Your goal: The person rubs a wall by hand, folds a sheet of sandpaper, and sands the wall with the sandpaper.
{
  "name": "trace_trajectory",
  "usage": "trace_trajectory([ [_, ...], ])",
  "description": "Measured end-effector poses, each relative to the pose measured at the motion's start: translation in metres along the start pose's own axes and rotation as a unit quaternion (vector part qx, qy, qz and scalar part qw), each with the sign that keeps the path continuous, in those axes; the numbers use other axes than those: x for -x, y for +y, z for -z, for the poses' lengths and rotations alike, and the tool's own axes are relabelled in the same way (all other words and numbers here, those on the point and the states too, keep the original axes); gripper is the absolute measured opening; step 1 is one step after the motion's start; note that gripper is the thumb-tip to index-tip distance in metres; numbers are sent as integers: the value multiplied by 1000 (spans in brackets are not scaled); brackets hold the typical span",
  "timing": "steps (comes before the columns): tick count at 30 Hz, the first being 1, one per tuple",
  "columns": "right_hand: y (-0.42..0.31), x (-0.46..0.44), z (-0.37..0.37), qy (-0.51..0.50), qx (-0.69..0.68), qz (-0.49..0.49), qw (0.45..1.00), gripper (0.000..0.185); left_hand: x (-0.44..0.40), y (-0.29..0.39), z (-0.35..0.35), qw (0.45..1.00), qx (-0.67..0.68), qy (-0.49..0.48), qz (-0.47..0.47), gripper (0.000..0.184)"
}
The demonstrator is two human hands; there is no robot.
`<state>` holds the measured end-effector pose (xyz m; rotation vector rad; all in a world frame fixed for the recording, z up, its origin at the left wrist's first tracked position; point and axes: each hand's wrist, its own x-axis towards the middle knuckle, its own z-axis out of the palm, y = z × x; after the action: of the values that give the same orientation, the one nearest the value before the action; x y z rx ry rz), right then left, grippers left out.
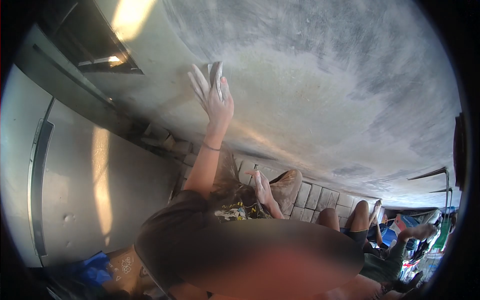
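Note:
My left hand (pixel 218 102) is raised at the large grey wall surface (pixel 310 95), its fingers coated in pale dust. A small flat grey piece (pixel 216 75) is gripped between its thumb and fingers; its exact kind does not show. The hand's outer fingers are spread apart from that piece. Smudged light and dark grey patches cover the surface. Low near my lap, my right hand (pixel 263 189) has its fingers loosely stretched out with nothing seen in them. It hangs beside my bent knee (pixel 290 182), in dusty brown trousers.
To the left is a metal door (pixel 125 185) with a long handle (pixel 40 185). Paving blocks (pixel 312 196) line the ground. Another person's bare legs (pixel 357 216) are at the right, near a metal bracket (pixel 446 185) and mixed clutter. A cardboard box (pixel 122 265) and blue plastic (pixel 95 265) lie lower left.

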<state>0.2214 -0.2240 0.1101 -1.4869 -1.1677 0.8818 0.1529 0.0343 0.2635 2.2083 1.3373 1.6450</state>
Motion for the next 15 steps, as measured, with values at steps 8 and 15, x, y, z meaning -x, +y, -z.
trace_trajectory([
  [8,6,-5,5,-2,2,37,999,57,-20,-2,-2,999,15,37,-5,49],
  [15,7,-2,-1,4,2,13,1000,57,4,-8,-16,999,35,31,16,46],
])
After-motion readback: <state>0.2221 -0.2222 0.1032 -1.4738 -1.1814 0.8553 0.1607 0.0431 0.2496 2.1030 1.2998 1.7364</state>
